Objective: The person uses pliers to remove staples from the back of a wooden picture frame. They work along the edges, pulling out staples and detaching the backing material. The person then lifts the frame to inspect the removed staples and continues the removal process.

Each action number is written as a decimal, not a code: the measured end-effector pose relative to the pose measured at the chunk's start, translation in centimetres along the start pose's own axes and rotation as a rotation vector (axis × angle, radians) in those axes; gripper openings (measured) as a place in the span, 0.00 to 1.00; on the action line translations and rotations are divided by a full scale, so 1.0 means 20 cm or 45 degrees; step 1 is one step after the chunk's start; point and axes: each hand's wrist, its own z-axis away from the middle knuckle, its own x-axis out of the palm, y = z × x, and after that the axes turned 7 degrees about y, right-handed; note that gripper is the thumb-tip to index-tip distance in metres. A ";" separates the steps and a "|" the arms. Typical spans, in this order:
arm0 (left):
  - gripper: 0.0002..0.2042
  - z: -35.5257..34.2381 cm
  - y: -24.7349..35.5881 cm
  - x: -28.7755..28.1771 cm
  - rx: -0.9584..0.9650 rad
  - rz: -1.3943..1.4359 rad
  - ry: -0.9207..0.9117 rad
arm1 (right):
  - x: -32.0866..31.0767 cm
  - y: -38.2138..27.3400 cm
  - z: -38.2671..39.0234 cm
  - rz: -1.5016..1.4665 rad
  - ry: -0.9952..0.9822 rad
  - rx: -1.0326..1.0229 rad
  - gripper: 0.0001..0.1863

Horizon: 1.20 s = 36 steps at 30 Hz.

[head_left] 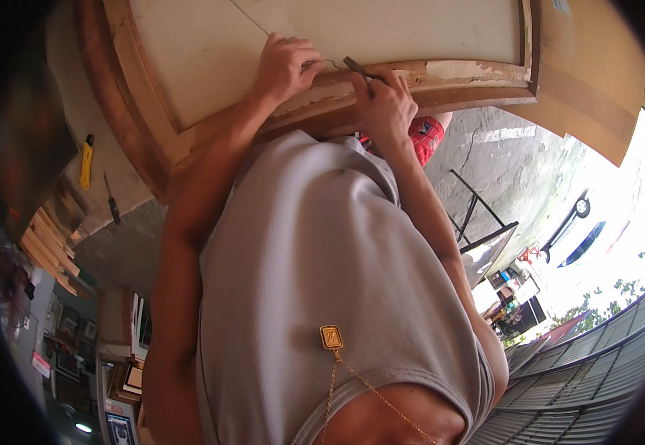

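Note:
A large wooden picture frame (478,76) lies back-side up, with a pale backing panel (382,30) inside it. My left hand (289,65) is closed on a thin wire (250,16), which runs over the panel from the far edge. A short twisted piece of the wire shows between my hands, above the near rail of the frame. My right hand (388,104) rests by that rail, closed on a narrow dark metal tool (356,67). The tool's tip points toward the wire; whether they touch, I cannot tell. My palm hides the rest of the tool.
On the left, a yellow utility knife (87,162) and a thin dark-handled tool (113,200) lie on the work surface. Wooden strips (48,248) are stacked at the far left. A brown board (582,81) sticks out beyond the frame's right side. A black metal stand (482,215) is at right.

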 end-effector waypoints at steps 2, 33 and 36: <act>0.04 0.00 0.01 0.00 -0.015 0.027 0.004 | -0.07 0.02 -0.09 -0.145 -0.485 0.479 0.22; 0.03 0.05 -0.03 0.01 -0.153 0.130 0.021 | 0.10 0.24 -0.33 -1.511 -1.916 1.918 0.29; 0.03 0.06 -0.03 0.02 -0.180 0.142 0.014 | 0.14 0.31 -0.31 -1.666 -2.046 1.911 0.26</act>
